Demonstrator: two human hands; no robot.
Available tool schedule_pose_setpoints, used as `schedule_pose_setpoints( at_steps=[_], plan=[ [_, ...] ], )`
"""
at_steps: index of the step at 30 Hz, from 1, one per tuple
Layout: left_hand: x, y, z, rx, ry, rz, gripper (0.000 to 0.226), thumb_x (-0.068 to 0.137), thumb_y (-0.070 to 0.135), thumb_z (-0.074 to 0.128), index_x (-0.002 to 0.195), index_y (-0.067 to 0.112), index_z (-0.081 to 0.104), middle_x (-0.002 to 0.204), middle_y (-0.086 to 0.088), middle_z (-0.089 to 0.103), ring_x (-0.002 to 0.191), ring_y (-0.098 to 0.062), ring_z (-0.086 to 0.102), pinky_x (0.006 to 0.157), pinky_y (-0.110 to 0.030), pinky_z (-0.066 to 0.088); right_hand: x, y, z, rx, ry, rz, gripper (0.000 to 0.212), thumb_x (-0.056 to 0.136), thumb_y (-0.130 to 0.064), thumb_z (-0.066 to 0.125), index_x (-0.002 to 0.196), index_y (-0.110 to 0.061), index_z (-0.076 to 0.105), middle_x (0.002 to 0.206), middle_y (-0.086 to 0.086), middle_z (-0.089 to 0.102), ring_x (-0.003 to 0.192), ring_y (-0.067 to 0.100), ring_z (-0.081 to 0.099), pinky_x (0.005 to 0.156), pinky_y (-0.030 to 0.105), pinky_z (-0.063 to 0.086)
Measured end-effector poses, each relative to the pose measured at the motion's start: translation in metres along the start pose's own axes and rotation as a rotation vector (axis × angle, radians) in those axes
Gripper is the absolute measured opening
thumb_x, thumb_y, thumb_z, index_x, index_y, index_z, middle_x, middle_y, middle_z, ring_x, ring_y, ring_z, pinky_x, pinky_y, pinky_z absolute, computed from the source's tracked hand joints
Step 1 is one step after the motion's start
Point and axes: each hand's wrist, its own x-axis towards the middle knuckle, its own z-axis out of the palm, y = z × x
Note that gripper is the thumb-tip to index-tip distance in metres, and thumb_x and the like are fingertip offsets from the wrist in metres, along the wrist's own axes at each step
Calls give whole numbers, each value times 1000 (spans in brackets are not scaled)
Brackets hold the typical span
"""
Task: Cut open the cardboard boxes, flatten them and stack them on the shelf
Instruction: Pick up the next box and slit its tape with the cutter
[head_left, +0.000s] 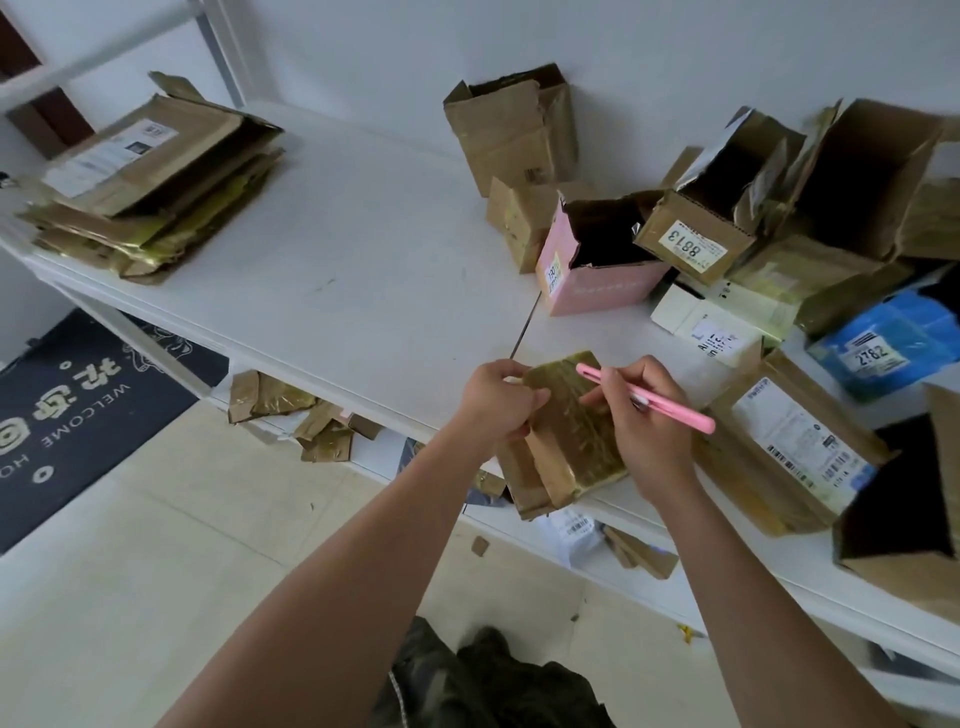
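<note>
Head view: a small taped cardboard box (569, 431) lies at the white shelf's (332, 249) front edge, between both hands. The left hand (496, 402) grips its left side; the right hand (647, 421) holds a pink cutter (649, 397) over it.

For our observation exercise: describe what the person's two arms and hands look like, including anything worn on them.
Both arms are bare from the frame's lower edge to the fingers: no sleeves, gloves, watch or rings show on the left hand or the right hand. The forearms are long and slim. Fingernails look short.
</note>
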Motion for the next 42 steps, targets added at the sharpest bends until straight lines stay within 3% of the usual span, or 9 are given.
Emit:
schedule_pose_setpoints(
  at_steps=[6,10,19,22,27,30,33,38,42],
  plan=[
    [2,-1,1,31,22,-1,26,90,10,70,115,14,63,95,-11,64,78,-24,63,80,-43,61,1,-2,2,-100,-5,-45,19,99,-27,56,81,-24,49,73,-7,71,77,2,70,63,12,52],
    [5,0,2,56,59,15,24,89,12,70,112,16,64,88,-6,63,74,-21,64,79,-43,61,3,-4,6,-174,-44,-80,20,99,-24,54,83,-14,48,73,-1,71,75,3,69,63,13,52],
    [7,-4,2,118,96,56,23,87,15,72,110,16,67,95,-5,65,96,-27,69,86,-42,59,-2,-10,1,-270,-99,-160,22,98,-12,55,79,-6,45,63,0,58,57,6,60,46,20,48],
    [8,-5,3,138,101,73,24,87,16,72,110,15,66,93,-5,64,85,-23,67,85,-40,59,-10,-12,-8,-290,-136,-152,24,98,-10,56,77,-5,46,59,-2,54,53,11,56,45,28,47],
    [11,-7,3,156,121,84,23,87,17,73,109,17,65,79,3,61,67,-16,60,81,-39,61,-33,-14,-25,-232,-172,-70,32,98,-5,54,70,-13,41,54,-10,54,51,-6,54,43,8,34],
    [11,-6,4,163,127,77,22,86,17,72,107,19,64,79,2,62,64,-15,60,79,-38,61,-54,-12,-40,-163,-179,-3,28,97,-12,56,71,-7,44,58,10,52,44,4,46,41,17,36],
    [11,-5,5,163,132,66,19,86,17,71,103,21,63,79,2,62,63,-15,60,74,-34,60,-73,-13,-50,-106,-145,-9,26,92,-22,54,71,-10,47,56,8,54,45,17,53,43,33,46],
    [9,-3,6,235,160,101,14,88,18,66,100,22,62,78,3,61,60,-11,56,52,-22,45,-84,-7,-45,20,0,24,19,94,-11,54,76,-5,50,65,11,65,65,15,68,64,19,54],
    [2,-1,2,289,219,156,6,88,17,59,87,19,64,75,0,63,61,-14,54,52,-23,43,-93,2,-28,238,250,118,22,96,-11,53,76,-5,47,60,10,59,63,22,65,69,31,58]
  ],
)
